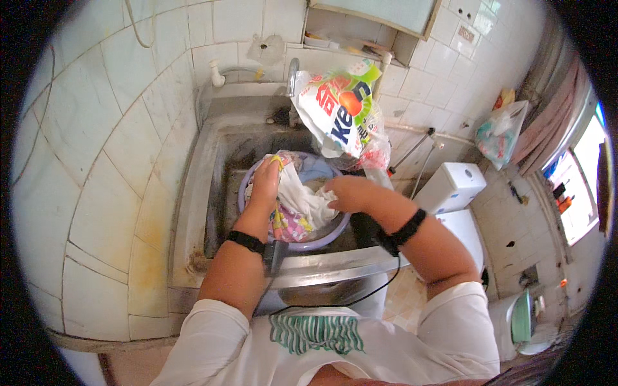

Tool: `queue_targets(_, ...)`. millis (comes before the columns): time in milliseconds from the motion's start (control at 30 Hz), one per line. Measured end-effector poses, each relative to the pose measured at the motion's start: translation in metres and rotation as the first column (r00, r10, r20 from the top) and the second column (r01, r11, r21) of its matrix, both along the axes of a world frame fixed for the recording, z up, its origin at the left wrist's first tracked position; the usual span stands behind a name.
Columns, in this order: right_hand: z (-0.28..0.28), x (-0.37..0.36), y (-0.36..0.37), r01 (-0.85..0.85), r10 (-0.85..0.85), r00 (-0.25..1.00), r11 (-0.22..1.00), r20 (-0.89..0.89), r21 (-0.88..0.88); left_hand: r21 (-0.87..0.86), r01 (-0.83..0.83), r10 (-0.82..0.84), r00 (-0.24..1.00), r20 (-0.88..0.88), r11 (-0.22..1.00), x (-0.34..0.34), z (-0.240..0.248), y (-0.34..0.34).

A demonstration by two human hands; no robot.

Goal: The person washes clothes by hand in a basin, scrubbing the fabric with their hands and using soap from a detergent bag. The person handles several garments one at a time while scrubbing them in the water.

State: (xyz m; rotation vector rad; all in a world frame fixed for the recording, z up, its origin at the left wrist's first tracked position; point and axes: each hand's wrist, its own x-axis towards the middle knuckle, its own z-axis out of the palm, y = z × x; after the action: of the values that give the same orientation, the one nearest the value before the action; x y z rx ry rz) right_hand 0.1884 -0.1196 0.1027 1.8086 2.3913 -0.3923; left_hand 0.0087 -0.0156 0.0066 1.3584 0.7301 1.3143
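Observation:
A pale purple basin (313, 245) stands in the metal sink, holding wet cloth. In it lies a pink, yellow and white patterned cloth (291, 225), with white fabric (302, 196) bunched over it. At the basin's left side my left hand (265, 183) is closed on the patterned cloth, a yellow bit showing by its fingertips. My right hand (353, 193) is closed with its fingers bent round the white fabric on the right. Pale blue cloth (315, 170) shows toward the far side of the basin.
The metal sink (193, 206) surrounds the basin. A colourful detergent bag (341, 109) stands behind it, near the faucet (293, 74). To the right are a white toilet tank (454, 186) and a hanging plastic bag (502, 135). Black bands and a cable are on my forearms.

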Motion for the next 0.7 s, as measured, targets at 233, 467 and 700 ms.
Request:
queue_targets(233,-0.109,-0.005,0.056,-0.053,0.053,0.923,0.999,-0.382,0.012,0.149,-0.045,0.05,0.998,-0.027,0.988,0.002,0.006,-0.001)
queue_targets(467,-0.034,0.036,0.08,0.233,-0.225,0.972,0.931,-0.06,0.282,0.008,-0.316,0.312,0.94,0.136,0.949,-0.006,0.003,0.018)
queue_targets(700,-0.014,0.051,0.081,0.129,0.053,0.919,0.895,-0.39,0.426,-0.016,-0.348,0.346,0.926,0.148,0.937,-0.01,0.03,-0.001)
